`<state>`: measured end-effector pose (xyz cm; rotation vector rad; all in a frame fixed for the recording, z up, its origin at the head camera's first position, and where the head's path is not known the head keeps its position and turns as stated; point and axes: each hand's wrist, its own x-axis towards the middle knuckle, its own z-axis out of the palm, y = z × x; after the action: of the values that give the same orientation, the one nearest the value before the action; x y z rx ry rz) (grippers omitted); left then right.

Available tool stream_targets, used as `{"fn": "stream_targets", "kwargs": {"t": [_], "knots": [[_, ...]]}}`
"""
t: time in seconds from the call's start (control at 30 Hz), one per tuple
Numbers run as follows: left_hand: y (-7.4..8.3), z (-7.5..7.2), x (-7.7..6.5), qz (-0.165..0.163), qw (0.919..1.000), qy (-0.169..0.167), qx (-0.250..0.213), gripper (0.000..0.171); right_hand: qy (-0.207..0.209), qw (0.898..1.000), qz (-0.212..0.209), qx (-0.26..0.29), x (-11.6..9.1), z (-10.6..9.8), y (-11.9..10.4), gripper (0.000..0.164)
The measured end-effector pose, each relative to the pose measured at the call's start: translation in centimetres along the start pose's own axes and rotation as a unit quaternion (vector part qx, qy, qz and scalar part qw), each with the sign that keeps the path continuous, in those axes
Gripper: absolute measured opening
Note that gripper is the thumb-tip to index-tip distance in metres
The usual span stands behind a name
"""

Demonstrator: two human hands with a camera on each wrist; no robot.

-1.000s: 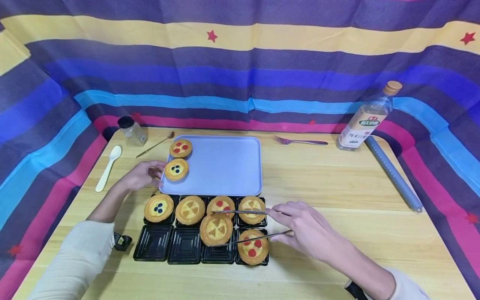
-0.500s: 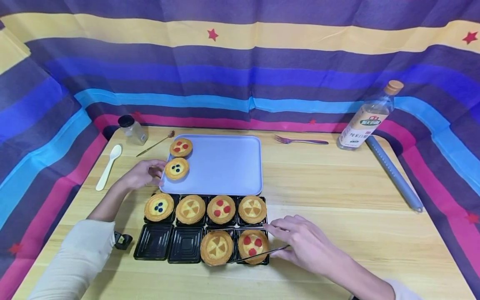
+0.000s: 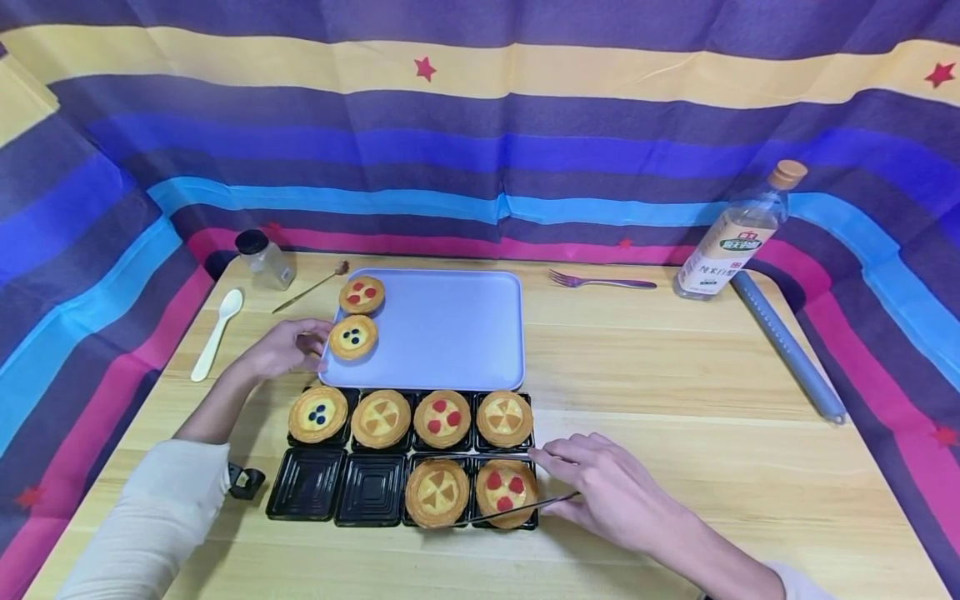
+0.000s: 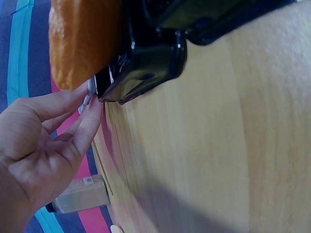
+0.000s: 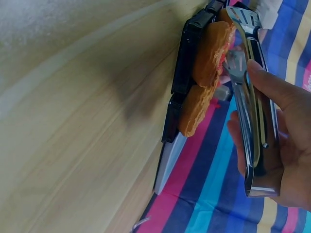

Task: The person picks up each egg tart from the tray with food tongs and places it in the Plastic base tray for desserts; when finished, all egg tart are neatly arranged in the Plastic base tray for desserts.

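My right hand (image 3: 607, 483) grips metal tongs (image 5: 262, 187), fingers and thumb on opposite arms. The tongs' tips stand at either side of an egg tart with triangular topping pieces (image 3: 437, 493), which sits in the front row of black plastic trays. To its right is a tart with red berries (image 3: 506, 495). My left hand (image 3: 288, 348) pinches the left edge of the pale lilac tray (image 3: 450, 325), thumb and fingertips meeting there in the left wrist view. A blueberry-topped tart (image 3: 353, 337) and a red-berry tart (image 3: 362, 296) lie on that tray's left side.
Behind, the back row of black trays holds several tarts (image 3: 381, 419); two front ones (image 3: 369, 490) at the left hold none. A jar (image 3: 266, 262), white spoon (image 3: 217, 335) and thin stirrer (image 3: 311, 288) lie left. A fork (image 3: 602, 282), bottle (image 3: 727, 242) and grey-blue rod (image 3: 787, 346) stand or lie right.
The tart with triangular pieces came down toward me in the tongs into the front-row tray, then shifted slightly right. The right hand moved nearer with it; the left stayed at the lilac tray.
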<state>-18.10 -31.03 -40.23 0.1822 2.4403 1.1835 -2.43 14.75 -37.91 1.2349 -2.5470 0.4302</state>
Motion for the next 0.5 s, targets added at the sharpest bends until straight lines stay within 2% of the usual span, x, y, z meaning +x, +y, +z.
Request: {"fn": "stream_targets", "kwargs": {"t": [0.23, 0.5], "knots": [[0.1, 0.0, 0.0, 0.001, 1.0, 0.0, 0.0, 0.069, -0.006, 1.0, 0.006, -0.007, -0.1, -0.1, 0.0, 0.06], [0.1, 0.0, 0.0, -0.002, 1.0, -0.001, 0.01, 0.069, -0.032, 0.999, 0.021, 0.001, 0.1, -1.1, -0.4, 0.063]]}}
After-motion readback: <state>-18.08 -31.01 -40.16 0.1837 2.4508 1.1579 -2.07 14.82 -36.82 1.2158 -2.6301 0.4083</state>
